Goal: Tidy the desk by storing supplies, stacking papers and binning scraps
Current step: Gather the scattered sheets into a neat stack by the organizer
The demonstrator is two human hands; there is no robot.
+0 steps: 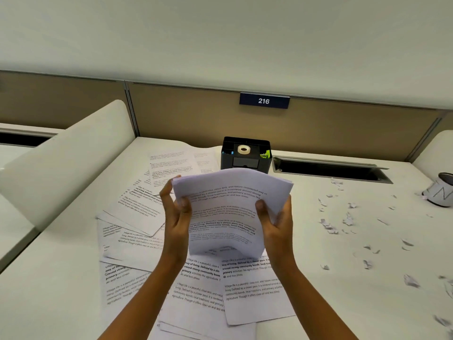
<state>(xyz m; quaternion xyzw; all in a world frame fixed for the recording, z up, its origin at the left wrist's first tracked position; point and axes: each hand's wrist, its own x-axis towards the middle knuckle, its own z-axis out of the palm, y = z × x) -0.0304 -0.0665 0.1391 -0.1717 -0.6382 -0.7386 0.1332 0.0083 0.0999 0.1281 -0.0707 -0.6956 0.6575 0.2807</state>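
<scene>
loose sheets (210,288): printed white pages lying flat, overlapping at odd angles, spread under both forearms and off to the left.
desk (54,285): smooth, matte, off-white top.
left hand (175,217): grips the left edge of the sheaf, thumb on the printed face, fingers reaching up behind the edge.
right hand (278,222): grips the right edge, thumb on the face, fingers curled behind.
sheaf of papers (228,217): between the two hands, upright over the loose sheets; thin white pages with black text, bowed so the top edge arches. whether its bottom edge touches the sheets below cannot be told.
paper scraps (348,220): small torn white bits, jagged and crumpled, scattered on the desk right of the right hand, well apart from the sheaf.
cup (440,192): white, dark inside, tilted, cut off by the right edge of view, beyond the scraps.
organizer (245,161): black boxy holder just behind the sheaf's top edge.
tape roll (244,149): pale ring lying in the organizer's top.
cable slot (331,169): long dark opening in the desk, right of the organizer.
partition (171,114): tan panel behind the desk.
number plate (264,101): dark, reads "216", on the partition.
</scene>
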